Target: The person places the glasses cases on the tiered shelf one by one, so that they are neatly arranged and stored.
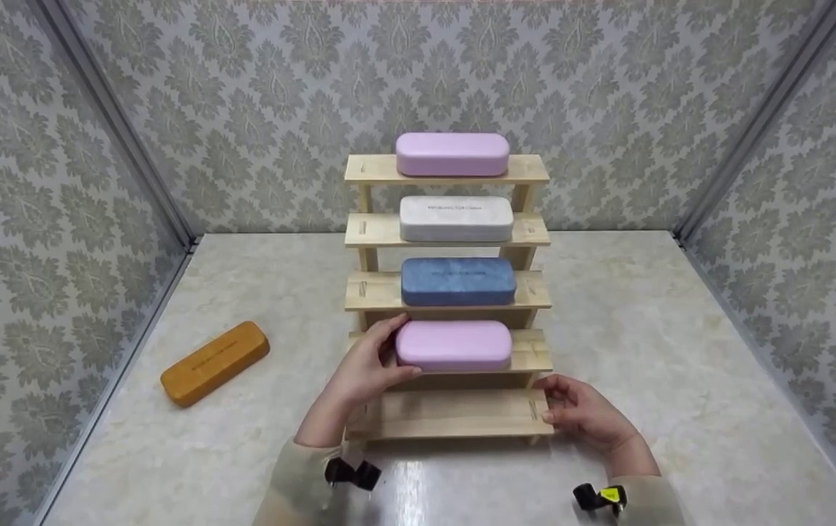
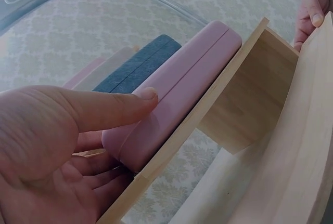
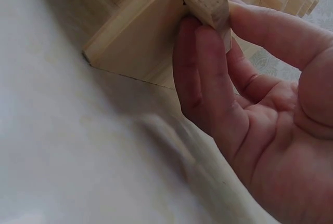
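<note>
A pink glasses case point(image 1: 454, 345) lies lengthwise on the second-lowest shelf of a stepped wooden rack point(image 1: 454, 415). My left hand point(image 1: 363, 372) holds its left end, with the thumb on the front face and fingers behind, as the left wrist view shows on the pink case point(image 2: 182, 89). At the rack's lower right, my right hand point(image 1: 593, 416) pinches the end of the lowest shelf. In the right wrist view the fingers point(image 3: 210, 73) are under the board's end point(image 3: 208, 8), the thumb above. The lowest shelf bears no case.
Higher shelves hold a blue case point(image 1: 458, 282), a white case point(image 1: 456, 219) and, on top, another pink case point(image 1: 452, 154). An orange-brown case point(image 1: 215, 364) lies slanted on the table point(image 1: 257, 285) at left. Patterned walls point(image 1: 389, 73) enclose the back and sides.
</note>
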A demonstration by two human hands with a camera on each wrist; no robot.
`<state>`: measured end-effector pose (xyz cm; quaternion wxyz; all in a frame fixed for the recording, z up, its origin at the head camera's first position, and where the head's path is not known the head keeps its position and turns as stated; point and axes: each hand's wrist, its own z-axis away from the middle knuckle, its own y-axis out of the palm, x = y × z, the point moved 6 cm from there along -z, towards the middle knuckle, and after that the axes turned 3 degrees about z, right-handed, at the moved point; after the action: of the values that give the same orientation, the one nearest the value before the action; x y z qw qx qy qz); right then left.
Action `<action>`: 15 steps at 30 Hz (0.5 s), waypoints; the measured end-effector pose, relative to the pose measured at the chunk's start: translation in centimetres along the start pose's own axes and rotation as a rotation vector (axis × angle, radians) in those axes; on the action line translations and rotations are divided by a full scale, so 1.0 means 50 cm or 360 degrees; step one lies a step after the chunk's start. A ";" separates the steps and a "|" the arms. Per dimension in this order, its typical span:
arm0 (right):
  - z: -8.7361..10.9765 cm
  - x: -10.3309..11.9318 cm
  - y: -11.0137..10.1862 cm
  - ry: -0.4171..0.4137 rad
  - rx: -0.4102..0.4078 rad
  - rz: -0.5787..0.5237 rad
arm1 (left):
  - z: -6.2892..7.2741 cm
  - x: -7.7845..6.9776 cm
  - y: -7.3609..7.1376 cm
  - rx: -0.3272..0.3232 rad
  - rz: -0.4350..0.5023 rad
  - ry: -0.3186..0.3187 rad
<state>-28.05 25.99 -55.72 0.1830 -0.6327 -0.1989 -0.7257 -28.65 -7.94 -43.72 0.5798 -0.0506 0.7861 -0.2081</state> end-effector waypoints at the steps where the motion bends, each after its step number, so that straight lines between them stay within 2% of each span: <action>1: 0.000 0.000 0.000 0.0001 -0.0001 0.0002 | 0.003 0.001 -0.002 -0.0006 0.0002 -0.0012; 4: 0.000 -0.001 0.000 0.0006 0.0002 -0.0004 | 0.011 0.003 -0.007 -0.0025 0.0035 -0.0040; 7: 0.001 -0.003 -0.001 0.0009 0.0012 -0.0009 | 0.019 0.006 -0.014 -0.0061 0.0130 -0.0079; 11: 0.002 -0.004 -0.002 0.0014 0.0025 -0.0023 | 0.031 0.012 -0.029 -0.0156 0.0243 -0.0100; 15: 0.001 -0.003 -0.001 0.0017 0.0029 -0.0031 | 0.044 0.017 -0.049 -0.0261 0.0306 -0.0070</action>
<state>-28.00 26.08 -55.86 0.1828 -0.6253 -0.2106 -0.7289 -27.25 -11.03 -44.08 0.6081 -0.0267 0.7888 -0.0853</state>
